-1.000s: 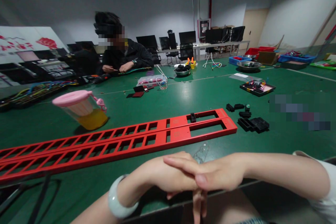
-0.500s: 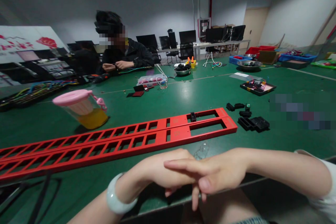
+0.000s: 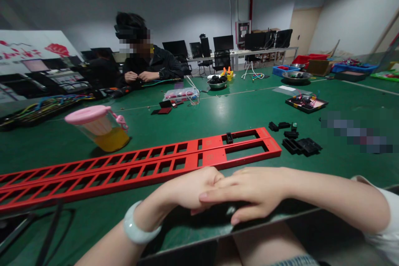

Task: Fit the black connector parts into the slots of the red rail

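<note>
My left hand, with a pale bangle on its wrist, is held above the table's near edge. Its fingers bend inward and are mostly hidden; whether they hold anything I cannot tell. Against it rests my right hand, its fingers reaching over the left one, index finger and thumb stretched apart. No object shows in the right hand. Just beyond both hands lie two long red slotted frames, side by side. A small black part sits on the farther frame's opening. Several black plastic parts are off the frames' right end.
A pink-lidded jug of yellow liquid stands behind the frames at left. Across the green table a co-worker sits with both hands together. Farther back are a metal bowl, a black tray and a wide metal dish.
My hands have risen slightly and pressed closer together. The left fingers that hung below the right hand have curled in and out of sight. The frames and parts have not moved.
</note>
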### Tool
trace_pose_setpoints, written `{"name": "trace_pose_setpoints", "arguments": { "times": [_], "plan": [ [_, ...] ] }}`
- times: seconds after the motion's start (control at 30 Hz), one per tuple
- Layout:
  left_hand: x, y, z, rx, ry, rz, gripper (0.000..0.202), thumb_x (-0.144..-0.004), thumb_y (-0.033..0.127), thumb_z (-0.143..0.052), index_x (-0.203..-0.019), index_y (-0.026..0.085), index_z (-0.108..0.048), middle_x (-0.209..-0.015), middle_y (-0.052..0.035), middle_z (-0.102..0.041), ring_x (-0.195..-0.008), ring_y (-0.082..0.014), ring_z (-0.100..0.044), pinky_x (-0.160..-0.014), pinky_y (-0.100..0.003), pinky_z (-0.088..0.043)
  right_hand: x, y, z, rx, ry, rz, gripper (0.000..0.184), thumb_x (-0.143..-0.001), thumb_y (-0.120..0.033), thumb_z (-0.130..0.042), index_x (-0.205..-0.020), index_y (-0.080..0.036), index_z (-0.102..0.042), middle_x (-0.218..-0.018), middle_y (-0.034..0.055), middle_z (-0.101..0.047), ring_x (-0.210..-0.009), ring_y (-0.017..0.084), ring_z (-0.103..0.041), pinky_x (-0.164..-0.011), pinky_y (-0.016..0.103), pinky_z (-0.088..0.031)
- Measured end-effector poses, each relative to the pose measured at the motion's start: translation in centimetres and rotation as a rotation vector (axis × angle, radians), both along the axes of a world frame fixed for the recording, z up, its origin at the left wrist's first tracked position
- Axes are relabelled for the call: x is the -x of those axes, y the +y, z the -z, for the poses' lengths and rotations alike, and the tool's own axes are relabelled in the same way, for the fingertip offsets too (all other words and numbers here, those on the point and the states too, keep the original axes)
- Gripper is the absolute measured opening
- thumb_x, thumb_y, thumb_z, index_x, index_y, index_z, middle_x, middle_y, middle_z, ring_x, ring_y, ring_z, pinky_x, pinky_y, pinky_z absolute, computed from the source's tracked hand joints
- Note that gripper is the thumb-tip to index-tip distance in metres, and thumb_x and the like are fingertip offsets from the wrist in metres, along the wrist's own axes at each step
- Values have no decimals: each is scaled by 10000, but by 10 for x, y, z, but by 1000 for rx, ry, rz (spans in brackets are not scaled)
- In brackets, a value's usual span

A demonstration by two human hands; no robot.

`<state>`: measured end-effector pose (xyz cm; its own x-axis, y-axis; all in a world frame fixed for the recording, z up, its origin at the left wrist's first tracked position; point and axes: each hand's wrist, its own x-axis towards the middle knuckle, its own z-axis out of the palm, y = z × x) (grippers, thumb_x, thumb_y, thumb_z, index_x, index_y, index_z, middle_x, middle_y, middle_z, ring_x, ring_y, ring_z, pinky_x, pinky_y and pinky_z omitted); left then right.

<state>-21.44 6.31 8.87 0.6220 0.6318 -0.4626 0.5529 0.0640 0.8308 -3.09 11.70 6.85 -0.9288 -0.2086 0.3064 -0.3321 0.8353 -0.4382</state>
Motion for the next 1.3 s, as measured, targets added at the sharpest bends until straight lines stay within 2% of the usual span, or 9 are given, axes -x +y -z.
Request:
{"name": "trace_pose_setpoints", "arguments": {
  "times": [0.17,0.3,0.53,0.63,0.77,0.9,1.0,1.2,1.3],
  "plan": [
    [3,-1,-1,48,-13,-64,179,-664,172,-431,-488,144,-442,-331,56,-368,-259,-53,-320,-248,-138,-205,0,7,11,-569,254,125,423,-847,-187,-407,-1250,-314,-380,-1129,74,-531,-805,151,-532,-696,331,-418],
    [3,0,-2,82,-66,-103,137,-651,165,-434,-519,145,-465,-321,64,-362,-250,-59,-324,-245,-140,-220,0,14,16,-668,399,107,322,-853,-204,-397,-1151,-295,-474,-1088,66,-551,-808,140,-534,-705,320,-417],
    [1,5,9,36,-173,-232,195,-723,260,-494,-580,147,-423,-370,74,-350,-293,-40,-306,-289,-145,-220,-2,22,24,-470,445,153,270,-832,-201,-432,-1072,-274,-530,-1120,77,-553,-885,153,-544,-757,341,-424],
    [-2,7,12,-60,-327,-385,242,-761,370,-508,-715,143,-436,-464,84,-349,-364,-25,-299,-357,-142,-246,0,22,30,-188,528,338,326,-812,-194,-441,-1133,-219,-488,-1069,96,-568,-918,167,-540,-763,334,-439],
    [-6,8,17,-156,-431,-487,258,-800,384,-474,-846,130,-463,-502,71,-409,-401,-34,-349,-401,-155,-278,6,18,34,265,543,667,276,-806,-194,-451,-1075,-157,-501,-894,73,-592,-789,144,-558,-679,285,-463],
    [-10,8,24,-138,-458,-555,296,-838,399,-408,-906,116,-464,-507,27,-517,-354,-49,-412,-369,-161,-275,9,15,33,447,459,738,203,-834,-203,-423,-1003,-155,-526,-883,61,-597,-779,137,-555,-685,279,-453],
    [-12,9,29,-80,-520,-625,325,-843,429,-388,-857,112,-462,-564,-29,-586,-398,-88,-515,-384,-171,-332,10,13,33,428,456,727,199,-842,-215,-419,-995,-154,-532,-884,63,-594,-800,142,-544,-714,293,-442],
    [-19,10,35,93,-703,-825,374,-867,420,-346,-861,81,-504,-639,-82,-618,-558,-143,-604,-553,-263,-475,11,8,34,218,466,677,197,-811,-231,-484,-977,-150,-555,-886,71,-542,-813,153,-500,-717,305,-426],
    [-21,8,33,235,-840,-814,435,-878,431,-293,-920,66,-525,-734,-116,-628,-642,-154,-609,-658,-303,-480,13,8,36,124,419,686,192,-790,-241,-521,-957,-167,-582,-870,68,-507,-817,163,-472,-712,314,-418]
  ]
}}
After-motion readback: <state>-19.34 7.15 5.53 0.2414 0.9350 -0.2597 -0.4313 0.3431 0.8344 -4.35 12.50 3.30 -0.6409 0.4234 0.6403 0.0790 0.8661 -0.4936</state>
